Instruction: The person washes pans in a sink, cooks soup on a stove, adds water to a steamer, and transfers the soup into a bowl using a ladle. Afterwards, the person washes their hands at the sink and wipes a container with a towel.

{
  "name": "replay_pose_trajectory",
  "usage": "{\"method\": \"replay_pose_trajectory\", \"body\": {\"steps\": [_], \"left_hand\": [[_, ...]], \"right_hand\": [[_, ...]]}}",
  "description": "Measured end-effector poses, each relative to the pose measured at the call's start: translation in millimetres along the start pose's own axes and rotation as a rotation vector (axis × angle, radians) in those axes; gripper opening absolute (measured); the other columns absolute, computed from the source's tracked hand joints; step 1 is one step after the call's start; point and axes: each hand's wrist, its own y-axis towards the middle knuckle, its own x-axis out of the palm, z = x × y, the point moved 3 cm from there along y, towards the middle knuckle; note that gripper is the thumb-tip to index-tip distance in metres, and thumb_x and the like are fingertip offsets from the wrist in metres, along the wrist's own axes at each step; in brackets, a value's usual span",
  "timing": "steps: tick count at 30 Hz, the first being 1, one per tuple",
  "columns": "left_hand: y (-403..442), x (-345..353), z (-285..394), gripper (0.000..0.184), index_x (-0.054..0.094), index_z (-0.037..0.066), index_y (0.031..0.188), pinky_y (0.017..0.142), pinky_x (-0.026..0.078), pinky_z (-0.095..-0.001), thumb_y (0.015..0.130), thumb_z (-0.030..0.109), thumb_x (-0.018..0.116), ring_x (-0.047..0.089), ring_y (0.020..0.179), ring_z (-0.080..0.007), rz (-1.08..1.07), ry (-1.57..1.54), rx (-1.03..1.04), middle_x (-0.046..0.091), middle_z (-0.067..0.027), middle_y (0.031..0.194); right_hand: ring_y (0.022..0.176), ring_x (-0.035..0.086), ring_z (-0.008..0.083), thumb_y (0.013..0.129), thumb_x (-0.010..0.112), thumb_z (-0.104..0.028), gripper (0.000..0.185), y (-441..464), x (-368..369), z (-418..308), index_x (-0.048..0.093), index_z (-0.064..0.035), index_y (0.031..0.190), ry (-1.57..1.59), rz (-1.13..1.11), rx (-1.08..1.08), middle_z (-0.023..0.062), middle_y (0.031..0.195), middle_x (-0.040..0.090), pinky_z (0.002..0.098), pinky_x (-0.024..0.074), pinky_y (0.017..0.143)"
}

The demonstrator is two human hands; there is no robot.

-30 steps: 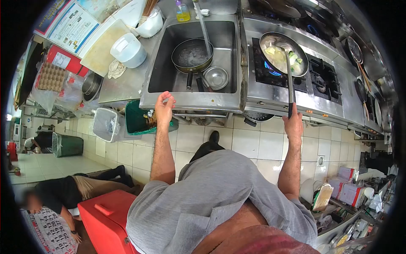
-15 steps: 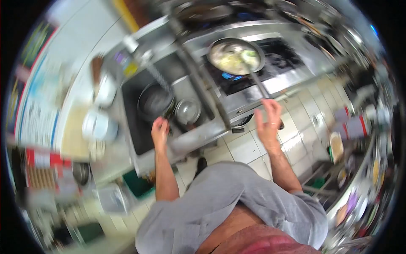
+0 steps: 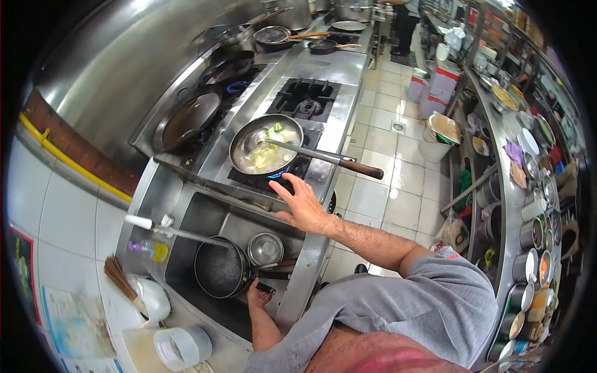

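Note:
A dark pot point(image 3: 205, 268) stands in the sink under a running tap point(image 3: 158, 229), with water in it. My left hand point(image 3: 257, 297) is closed at the pot's black handle, partly hidden under it. My right hand point(image 3: 303, 206) is held open with fingers spread, above the front edge of the stove, apart from the pan. On a lit burner sits a frying pan point(image 3: 298, 127) with pale liquid and yellow-green food point(image 3: 275, 132). A metal ladle point(image 3: 297, 149) rests in it, its handle lying along the pan's wooden-ended handle point(image 3: 364, 168).
Metal bowls point(image 3: 266, 247) lie beside the pot in the sink point(image 3: 193, 214). A large wok point(image 3: 186, 121) and other pans occupy the back burners. To the left are a brush point(image 3: 121, 283) and white containers point(image 3: 182, 348). Shelves with several bowls line the right; a person point(image 3: 405, 25) stands far off.
The view has swung toward the stove and aisle. My right hand has moved from near the pan's handle to in front of the stove edge. My left hand remains by the pot.

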Motion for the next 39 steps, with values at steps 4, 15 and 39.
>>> {"method": "replay_pose_trajectory", "body": {"steps": [4, 15, 39], "left_hand": [[13, 21, -11, 0.031, 0.047, 0.015, 0.061, 0.062, 0.046, -0.0393, 0.080, 0.035, 0.061, 0.049, 0.056, -0.0196, -0.181, -0.145, 0.033, 0.051, -0.0018, 0.058], [-2, 44, -7, 0.021, 0.051, 0.012, 0.074, 0.054, 0.045, -0.0256, 0.083, 0.029, 0.060, 0.049, 0.054, -0.0107, -0.194, -0.390, 0.264, 0.053, 0.0029, 0.065], [17, 19, -17, 0.035, 0.037, 0.015, 0.055, 0.038, 0.034, -0.0290, 0.081, 0.025, 0.059, 0.035, 0.037, -0.0135, -0.065, -0.283, 0.272, 0.033, 0.0024, 0.046]], "right_hand": [[0.117, 0.035, 0.0360, 0.071, 0.070, -0.015, 0.072, 0, 1, 2, 0.032, -0.0140, 0.131, -0.025, -0.009, -0.004, 0.0200, 0.128, 0.030, 0.0448, 0.0332, 0.095], [0.113, 0.040, 0.0361, 0.071, 0.067, -0.011, 0.063, 0, 4, 5, 0.036, -0.0082, 0.127, 0.009, 0.004, -0.030, 0.0207, 0.124, 0.036, 0.0434, 0.0371, 0.092], [0.107, 0.044, 0.0337, 0.072, 0.066, -0.012, 0.057, 0, 10, 11, 0.041, -0.0075, 0.123, 0.048, -0.030, -0.012, 0.0177, 0.120, 0.039, 0.0409, 0.0408, 0.087]]}}
